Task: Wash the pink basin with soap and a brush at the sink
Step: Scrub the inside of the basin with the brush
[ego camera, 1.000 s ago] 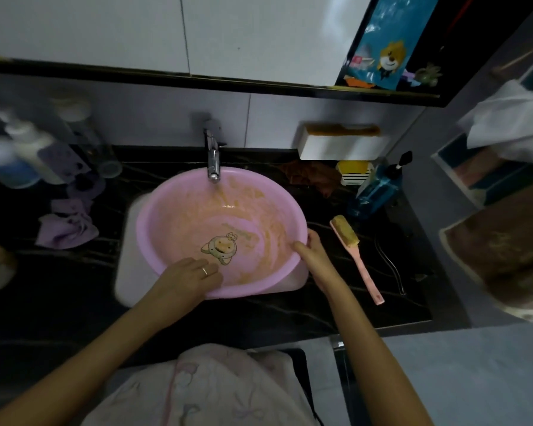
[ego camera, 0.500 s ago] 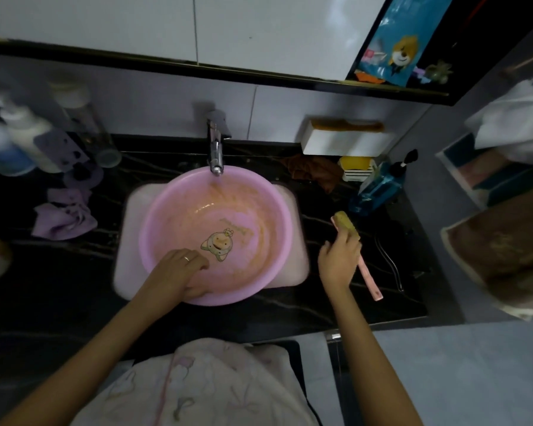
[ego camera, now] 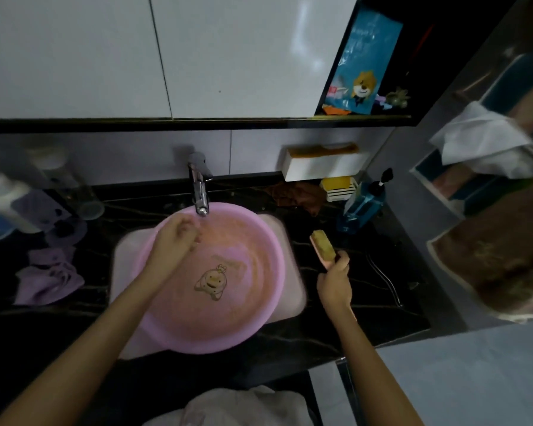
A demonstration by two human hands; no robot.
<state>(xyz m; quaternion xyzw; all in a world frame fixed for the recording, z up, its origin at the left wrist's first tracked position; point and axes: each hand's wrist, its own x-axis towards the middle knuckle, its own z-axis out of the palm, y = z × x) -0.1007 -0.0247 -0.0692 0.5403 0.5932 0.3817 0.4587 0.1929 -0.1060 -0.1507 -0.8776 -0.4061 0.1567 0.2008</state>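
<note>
Basin: your pink basin (ego camera: pixel 253 309) sits in the white sink (ego camera: pixel 122 281), with its far edge under the tap (ego camera: pixel 201 192).
Dirt: brown smears cover the inside of the basin, so it looks not yet washed.
Left hand: your left hand (ego camera: pixel 173 241) is over the far left part of the basin, just near the tap. Its fingers are bent, but it is blurry, so you cannot tell if it holds anything.
Right hand: your right hand (ego camera: pixel 334 281) is wrapped tight round the handle of the brush (ego camera: pixel 323 248). The brush is up over the counter, just right of the basin, not touching it.
Soap: a blue bottle (ego camera: pixel 362 204) stands far right of the sink. No suds show in the basin.
Water: none can be seen coming from the tap.
Done: you have the brush.
Left to do: most likely wet the basin, add soap, scrub, rinse.
</note>
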